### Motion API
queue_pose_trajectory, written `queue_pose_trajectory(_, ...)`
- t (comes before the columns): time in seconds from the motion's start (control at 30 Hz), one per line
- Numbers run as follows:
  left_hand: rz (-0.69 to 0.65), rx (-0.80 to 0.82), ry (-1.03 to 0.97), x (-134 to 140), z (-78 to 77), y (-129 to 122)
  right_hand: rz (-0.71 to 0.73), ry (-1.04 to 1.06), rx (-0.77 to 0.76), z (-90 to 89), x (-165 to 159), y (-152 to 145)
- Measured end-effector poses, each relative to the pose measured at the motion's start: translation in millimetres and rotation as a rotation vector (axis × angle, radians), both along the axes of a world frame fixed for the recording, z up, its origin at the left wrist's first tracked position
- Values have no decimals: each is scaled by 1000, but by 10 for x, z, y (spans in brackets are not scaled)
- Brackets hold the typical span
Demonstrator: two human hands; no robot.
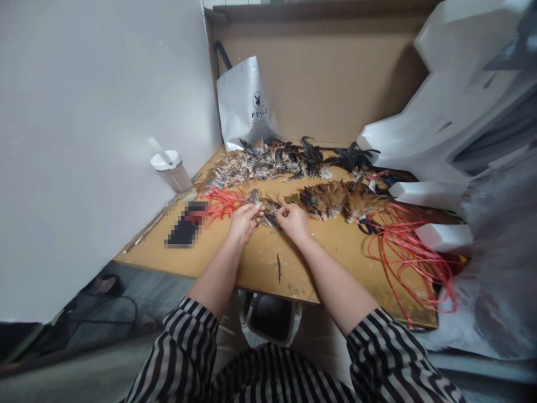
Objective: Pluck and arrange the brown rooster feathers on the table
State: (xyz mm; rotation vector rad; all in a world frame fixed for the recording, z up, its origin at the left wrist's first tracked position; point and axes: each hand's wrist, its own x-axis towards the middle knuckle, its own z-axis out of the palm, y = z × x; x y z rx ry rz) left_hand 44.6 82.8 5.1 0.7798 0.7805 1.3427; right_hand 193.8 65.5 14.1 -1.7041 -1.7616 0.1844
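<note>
My left hand (246, 222) is closed in a pinch on a small greyish feather (254, 197), its tip showing above the fingers. Close beside it, my right hand (295, 223) has its fingers pinched together at the edge of some dark feathers (268, 217); what lies between those fingertips is hidden. Bundles of brown and black feathers (335, 198) lie just past my right hand. Behind both hands stretches a long row of mottled feathers (268, 162). Red plastic strips (224, 201) lie left of my left hand.
More red strips (406, 252) hang over the table's right edge, near black-handled scissors (367, 226). A lidded cup (172, 170) stands at the left, above a blurred-out dark object (184, 225). A silver bag (243, 106) leans at the back. White foam pieces (444, 238) sit at the right.
</note>
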Motion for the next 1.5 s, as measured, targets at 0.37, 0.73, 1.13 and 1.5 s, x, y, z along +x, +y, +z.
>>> queue_pose_trajectory(0.37, -14, -43, 44, 85, -22, -30, 59, -120, 204, 71, -119, -119)
queue_pose_trajectory(0.73, -38, 24, -36, 80, 20, -35, 122, -164, 167, 77, -143, -128)
queue_pose_trajectory(1.13, -184, -32, -165, 17, 43, -24, 401, 841, -357, 93, 48, 14)
queue_pose_trajectory(1.5, -239, 19, -96, 19, -7, -34, 568, 1109, -656, 79, 106, 28)
